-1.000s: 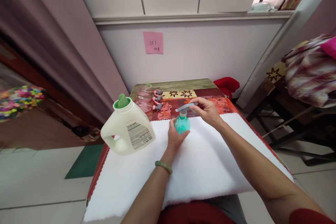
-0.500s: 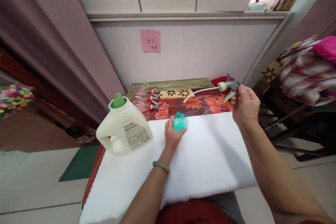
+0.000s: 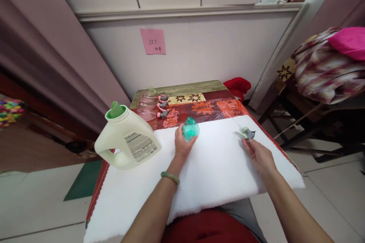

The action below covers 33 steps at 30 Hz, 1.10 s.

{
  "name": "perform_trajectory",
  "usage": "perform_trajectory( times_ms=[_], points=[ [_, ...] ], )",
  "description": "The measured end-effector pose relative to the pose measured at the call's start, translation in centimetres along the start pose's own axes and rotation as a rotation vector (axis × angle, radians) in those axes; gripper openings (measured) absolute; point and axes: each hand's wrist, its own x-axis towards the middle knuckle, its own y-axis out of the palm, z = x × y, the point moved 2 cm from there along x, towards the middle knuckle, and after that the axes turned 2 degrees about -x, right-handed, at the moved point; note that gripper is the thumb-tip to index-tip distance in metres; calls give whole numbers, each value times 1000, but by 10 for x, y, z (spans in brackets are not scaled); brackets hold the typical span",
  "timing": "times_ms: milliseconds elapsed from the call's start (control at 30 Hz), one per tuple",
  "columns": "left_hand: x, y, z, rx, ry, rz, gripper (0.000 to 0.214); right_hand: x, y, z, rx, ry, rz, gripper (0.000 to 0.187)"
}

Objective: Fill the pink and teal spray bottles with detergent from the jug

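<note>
Curling around the side of a teal bottle (image 3: 190, 131), the left hand (image 3: 182, 145) keeps it upright, mouth open, near the far edge of the white cloth (image 3: 216, 174). Well apart to the right, the right hand's (image 3: 260, 156) fingertips meet a grey-and-green spray head (image 3: 248, 133); from here I can't tell whether they grip it. A big cream jug (image 3: 128, 142) with a green spout stands left of the bottle. Behind it, pink bottles (image 3: 146, 115) lie on the desk (image 3: 211, 86), below a pink note (image 3: 153, 41) on the wall.
</note>
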Motion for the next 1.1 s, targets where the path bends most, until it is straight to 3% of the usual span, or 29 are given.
perform_trajectory(
  times_ms=[133,233,367,500,700,933,1100],
  points=[
    [4,4,-2,-7,-15,-19,75,-11,-20,2,-349,14,62,44],
    [13,13,-3,-12,-13,-23,76,-18,-33,11,-577,-140,45,50],
    [20,27,-1,0,-15,-22,78,-27,-33,23,-726,-298,49,51],
    [19,34,4,20,-16,-39,78,-41,-21,26,-788,-437,95,45],
    [25,40,2,48,-24,-91,77,-62,8,13,-884,-566,313,31],
    [33,46,-2,65,-35,-102,76,-77,53,-8,-827,-512,535,27],
    [57,48,2,74,-51,-126,74,-76,65,-34,-864,-471,588,27]
  ],
)
